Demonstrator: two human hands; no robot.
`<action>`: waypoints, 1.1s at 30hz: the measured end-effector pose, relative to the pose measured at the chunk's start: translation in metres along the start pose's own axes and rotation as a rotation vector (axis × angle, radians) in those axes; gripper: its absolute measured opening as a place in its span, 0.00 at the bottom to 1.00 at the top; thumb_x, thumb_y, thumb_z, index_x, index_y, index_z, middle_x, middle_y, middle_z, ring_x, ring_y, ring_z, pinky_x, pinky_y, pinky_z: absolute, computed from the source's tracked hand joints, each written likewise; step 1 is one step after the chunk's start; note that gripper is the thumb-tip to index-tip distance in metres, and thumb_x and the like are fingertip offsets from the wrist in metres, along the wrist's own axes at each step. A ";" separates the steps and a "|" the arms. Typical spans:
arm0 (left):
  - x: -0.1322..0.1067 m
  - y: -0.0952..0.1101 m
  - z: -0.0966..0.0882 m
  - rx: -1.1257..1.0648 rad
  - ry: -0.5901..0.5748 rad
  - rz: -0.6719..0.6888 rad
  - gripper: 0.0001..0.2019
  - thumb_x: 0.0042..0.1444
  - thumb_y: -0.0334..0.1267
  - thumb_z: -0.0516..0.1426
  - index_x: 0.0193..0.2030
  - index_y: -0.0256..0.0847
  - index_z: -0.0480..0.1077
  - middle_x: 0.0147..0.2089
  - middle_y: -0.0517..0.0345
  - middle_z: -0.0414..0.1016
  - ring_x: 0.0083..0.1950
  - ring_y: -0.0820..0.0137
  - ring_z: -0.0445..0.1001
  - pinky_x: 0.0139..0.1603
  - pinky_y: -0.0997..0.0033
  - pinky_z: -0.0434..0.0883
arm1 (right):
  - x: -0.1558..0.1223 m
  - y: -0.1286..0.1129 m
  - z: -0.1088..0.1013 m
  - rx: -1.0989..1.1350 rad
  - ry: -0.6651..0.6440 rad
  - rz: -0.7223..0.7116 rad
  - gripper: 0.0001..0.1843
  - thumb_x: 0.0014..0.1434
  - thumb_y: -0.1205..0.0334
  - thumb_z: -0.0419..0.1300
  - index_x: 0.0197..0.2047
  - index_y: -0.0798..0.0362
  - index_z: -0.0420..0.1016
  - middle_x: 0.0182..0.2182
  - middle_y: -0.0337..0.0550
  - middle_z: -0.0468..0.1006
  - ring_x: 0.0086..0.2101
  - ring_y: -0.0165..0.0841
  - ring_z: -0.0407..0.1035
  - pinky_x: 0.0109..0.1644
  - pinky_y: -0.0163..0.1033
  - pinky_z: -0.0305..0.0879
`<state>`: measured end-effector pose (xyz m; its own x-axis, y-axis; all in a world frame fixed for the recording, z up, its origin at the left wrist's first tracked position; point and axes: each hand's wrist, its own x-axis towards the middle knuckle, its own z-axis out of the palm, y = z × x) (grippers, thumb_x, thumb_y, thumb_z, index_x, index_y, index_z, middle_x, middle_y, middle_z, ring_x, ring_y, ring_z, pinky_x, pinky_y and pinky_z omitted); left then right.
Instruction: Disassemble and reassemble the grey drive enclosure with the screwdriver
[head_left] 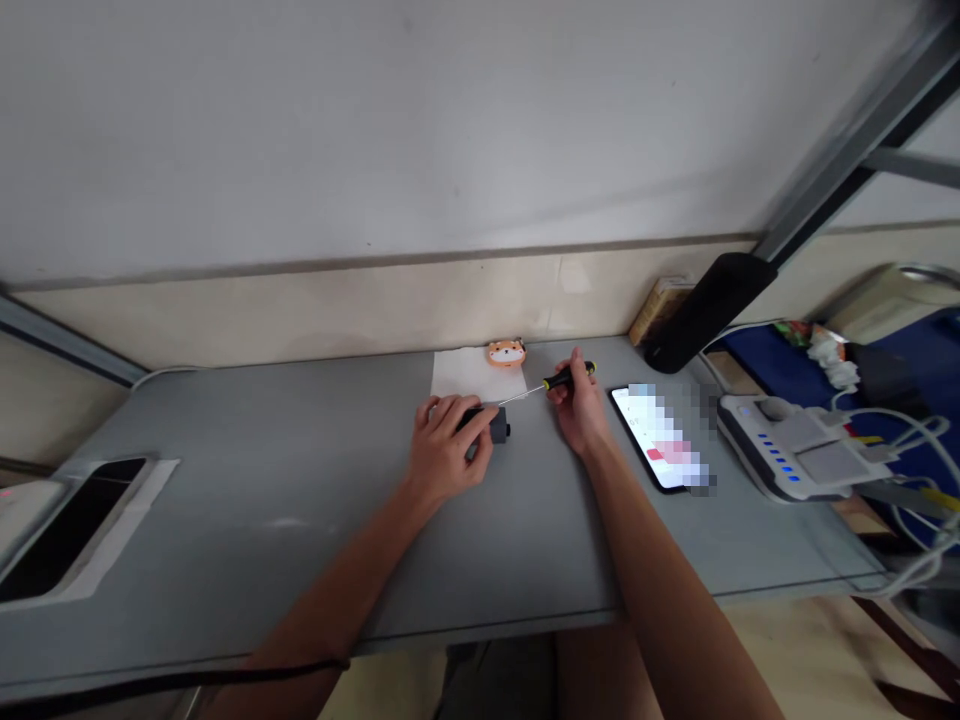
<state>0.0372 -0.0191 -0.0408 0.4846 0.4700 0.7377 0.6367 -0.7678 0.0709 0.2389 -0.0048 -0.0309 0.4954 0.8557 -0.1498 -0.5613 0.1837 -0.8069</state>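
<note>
Where the left hand (446, 447) bears down: fingers clamped on the small dark device (495, 426), steadying it.
Right hand (581, 408): closed around the screwdriver (553, 382), tip angled at the device to its left.
Beyond both hands: white paper (472, 372), perhaps for small parts.

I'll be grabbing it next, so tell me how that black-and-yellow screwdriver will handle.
The screwdriver in the right hand looks slim, so probably light. Its thin metal shaft seems stiff, though hard prying might bend it. Laid on the smooth table, it may roll.

The left hand (444, 452) half-hides the dark device (498, 425); the phone (660, 440) is blurred.
</note>
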 end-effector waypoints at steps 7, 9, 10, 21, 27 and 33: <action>0.002 0.003 0.004 0.037 -0.005 0.070 0.14 0.64 0.28 0.54 0.50 0.44 0.78 0.44 0.52 0.82 0.45 0.62 0.77 0.49 0.60 0.69 | 0.003 0.000 -0.001 0.073 0.012 0.010 0.31 0.35 0.38 0.78 0.26 0.52 0.70 0.25 0.31 0.71 0.19 0.19 0.55 0.19 0.31 0.52; 0.002 0.004 0.003 0.038 -0.013 0.096 0.15 0.64 0.27 0.54 0.52 0.43 0.77 0.44 0.52 0.82 0.45 0.63 0.77 0.49 0.60 0.70 | 0.003 -0.002 0.000 0.081 0.018 0.016 0.31 0.34 0.38 0.78 0.26 0.52 0.70 0.25 0.30 0.71 0.19 0.19 0.55 0.19 0.30 0.52; 0.001 0.003 0.002 0.032 -0.020 0.099 0.16 0.64 0.27 0.53 0.53 0.43 0.77 0.45 0.51 0.82 0.46 0.63 0.77 0.50 0.60 0.70 | 0.002 -0.003 0.000 0.079 0.024 0.016 0.31 0.35 0.38 0.78 0.26 0.52 0.70 0.25 0.30 0.71 0.19 0.19 0.55 0.19 0.30 0.52; -0.010 -0.037 -0.002 -0.611 -0.120 -0.508 0.11 0.65 0.39 0.51 0.46 0.44 0.74 0.39 0.57 0.79 0.40 0.66 0.76 0.43 0.66 0.74 | -0.009 -0.013 0.009 -0.236 0.007 -0.253 0.34 0.36 0.28 0.72 0.30 0.50 0.74 0.21 0.32 0.68 0.22 0.24 0.60 0.24 0.33 0.52; -0.006 -0.039 -0.001 -0.762 -0.166 -0.647 0.09 0.62 0.42 0.52 0.40 0.44 0.72 0.38 0.57 0.77 0.40 0.66 0.74 0.44 0.66 0.73 | -0.015 -0.048 0.006 0.017 -0.033 -0.252 0.33 0.39 0.27 0.70 0.30 0.49 0.70 0.18 0.28 0.60 0.18 0.22 0.49 0.22 0.34 0.43; -0.002 -0.046 -0.016 -0.816 -0.284 -0.573 0.11 0.63 0.43 0.52 0.46 0.44 0.72 0.47 0.52 0.78 0.47 0.63 0.77 0.50 0.61 0.75 | -0.014 -0.061 0.001 0.087 -0.049 -0.132 0.27 0.46 0.35 0.70 0.27 0.48 0.65 0.17 0.26 0.55 0.17 0.23 0.46 0.21 0.34 0.43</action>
<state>-0.0025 0.0078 -0.0348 0.4286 0.8616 0.2719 0.2674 -0.4084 0.8728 0.2658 -0.0278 0.0209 0.5368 0.8435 -0.0159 -0.5495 0.3354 -0.7652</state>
